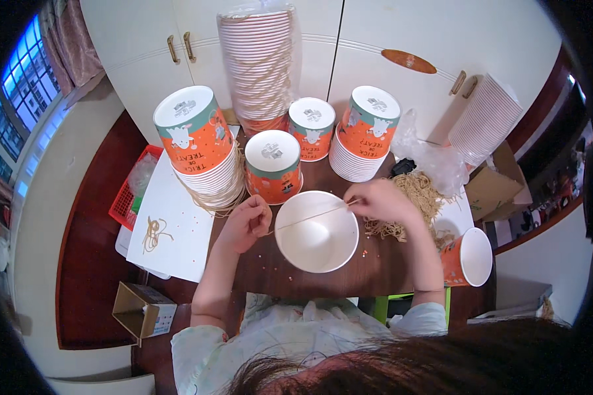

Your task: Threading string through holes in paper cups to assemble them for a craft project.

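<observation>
A white-lined paper bucket stands mouth up on the brown table in front of me. A thin tan cord is stretched across its opening. My left hand is closed on the cord's left end, beside the bucket's rim. At the far right of the rim, my right hand pinches the other end between its fingertips. Just under my right forearm lies a heap of tan cords. Behind the bucket, an orange and green paper bucket is turned bottom up.
Upside-down bucket stacks stand left and right at the back, with a tall bagged stack between them. Another bucket lies tipped at the right edge. Loose cords rest on a white board; a cardboard box is on the floor.
</observation>
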{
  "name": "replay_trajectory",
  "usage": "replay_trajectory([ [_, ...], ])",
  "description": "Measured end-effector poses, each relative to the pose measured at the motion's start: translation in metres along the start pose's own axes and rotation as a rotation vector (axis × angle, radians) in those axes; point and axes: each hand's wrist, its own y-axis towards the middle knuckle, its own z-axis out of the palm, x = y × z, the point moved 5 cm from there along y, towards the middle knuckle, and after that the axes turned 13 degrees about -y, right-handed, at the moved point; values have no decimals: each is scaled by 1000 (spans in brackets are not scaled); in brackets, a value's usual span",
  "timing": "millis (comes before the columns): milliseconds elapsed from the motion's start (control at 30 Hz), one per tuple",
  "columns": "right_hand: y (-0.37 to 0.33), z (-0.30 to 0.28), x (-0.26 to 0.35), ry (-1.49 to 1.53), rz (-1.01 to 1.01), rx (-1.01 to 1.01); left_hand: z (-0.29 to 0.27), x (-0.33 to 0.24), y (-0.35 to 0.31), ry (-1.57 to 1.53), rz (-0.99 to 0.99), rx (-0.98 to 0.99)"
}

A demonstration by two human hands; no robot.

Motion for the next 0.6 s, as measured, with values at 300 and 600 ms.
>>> replay_trajectory([
  [300,-16,-36,-4,432,-79,-2,9,6,-1,267,13,-62],
  [600,21,-40,14,694,-38,-220,28,10,-5,1065,93,94],
])
